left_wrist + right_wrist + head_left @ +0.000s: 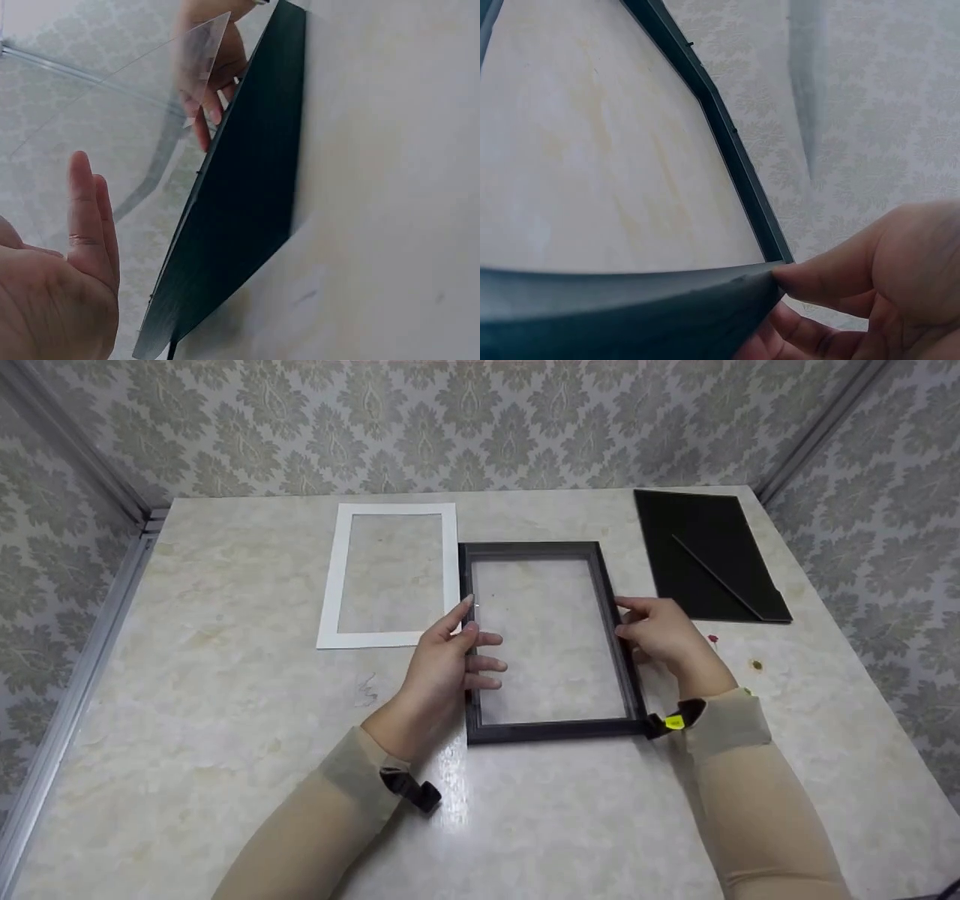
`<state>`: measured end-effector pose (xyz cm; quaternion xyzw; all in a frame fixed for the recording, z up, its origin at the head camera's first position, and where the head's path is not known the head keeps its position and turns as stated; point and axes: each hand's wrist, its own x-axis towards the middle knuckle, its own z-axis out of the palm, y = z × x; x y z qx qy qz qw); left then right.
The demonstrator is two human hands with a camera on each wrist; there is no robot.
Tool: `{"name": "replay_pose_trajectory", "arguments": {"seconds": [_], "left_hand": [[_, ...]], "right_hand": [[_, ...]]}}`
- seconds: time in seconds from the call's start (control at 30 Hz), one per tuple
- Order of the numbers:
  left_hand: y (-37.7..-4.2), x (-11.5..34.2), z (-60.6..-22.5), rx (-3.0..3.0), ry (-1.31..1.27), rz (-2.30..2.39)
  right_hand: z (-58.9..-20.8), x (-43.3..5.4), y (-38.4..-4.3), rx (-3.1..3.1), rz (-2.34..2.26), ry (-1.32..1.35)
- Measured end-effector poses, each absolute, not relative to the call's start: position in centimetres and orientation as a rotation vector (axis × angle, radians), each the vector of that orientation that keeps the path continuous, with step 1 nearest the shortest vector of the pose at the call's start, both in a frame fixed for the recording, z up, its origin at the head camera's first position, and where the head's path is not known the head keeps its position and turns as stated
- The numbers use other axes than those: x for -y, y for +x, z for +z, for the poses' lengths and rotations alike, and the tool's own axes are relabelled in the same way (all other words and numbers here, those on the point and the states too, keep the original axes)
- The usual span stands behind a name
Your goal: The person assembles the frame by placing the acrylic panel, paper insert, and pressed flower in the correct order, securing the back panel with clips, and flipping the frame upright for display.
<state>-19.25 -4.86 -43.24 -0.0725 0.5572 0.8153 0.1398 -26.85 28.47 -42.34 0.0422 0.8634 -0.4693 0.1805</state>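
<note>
A black picture frame (555,729) lies flat on the marble table (225,735), with a clear pane (551,637) inside it. My left hand (450,660) is at the frame's left rail, its fingers straight and reaching over the rail onto the pane. The left wrist view shows those straight fingers (90,217) beside the pane (135,112) and the dark frame (240,210). My right hand (660,634) pinches the right rail near its middle. In the right wrist view its thumb and fingers (817,277) close on the rail (727,135).
A white mat border (330,585) lies to the left of the frame, touching its far left corner. A black backing board (697,555) with a stand strip lies at the back right. Patterned walls and metal rails (82,660) enclose the table. Two small specks (756,664) sit right of the frame.
</note>
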Motion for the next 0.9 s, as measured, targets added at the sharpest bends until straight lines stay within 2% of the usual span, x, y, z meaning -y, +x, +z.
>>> {"name": "replay_pose_trajectory", "arguments": {"seconds": [0.9], "left_hand": [[-19.29,4.51,-44.32,-1.826,-0.105,2.171]], "right_hand": [[-42.15,-28.55,-26.80,-2.401,-1.347,0.136]]}}
